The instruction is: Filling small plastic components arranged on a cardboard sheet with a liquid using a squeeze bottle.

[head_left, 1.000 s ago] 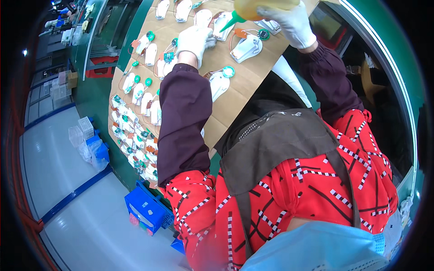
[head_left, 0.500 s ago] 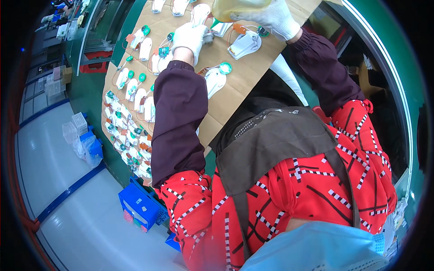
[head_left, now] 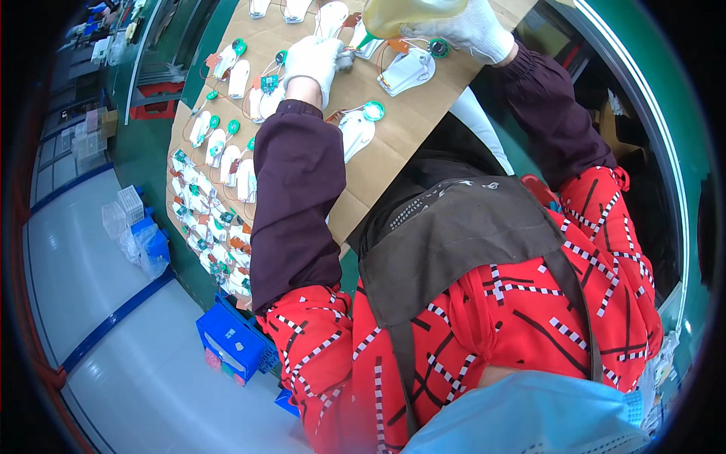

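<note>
My right hand (head_left: pixel 475 32), in a white glove, wraps round a squeeze bottle (head_left: pixel 412 17) of yellowish translucent plastic, tilted so that its green nozzle (head_left: pixel 366 39) points down to the left. The nozzle tip is close to a white plastic part (head_left: pixel 370 48) on the cardboard. My left hand (head_left: pixel 311 64), also gloved, is closed just left of the nozzle; its fingertips pinch something small that I cannot make out. Right below the bottle lies a white shell (head_left: pixel 408 72) with a black round piece (head_left: pixel 438 48) wired to it. Another shell (head_left: pixel 357 135) with a green disc (head_left: pixel 373 111) lies nearer me.
The brown cardboard sheet (head_left: pixel 401 125) carries rows of white shells with wires and green discs, crowded into a cluster (head_left: pixel 212 219) at its left edge. A blue bin (head_left: pixel 233 340) stands below on the left. A blue crate (head_left: pixel 155 240) with plastic bags sits farther left.
My right hand and the bottle have moved slightly to the right. My left hand stays in nearly the same place, still closed. The whole view has shifted a little.
</note>
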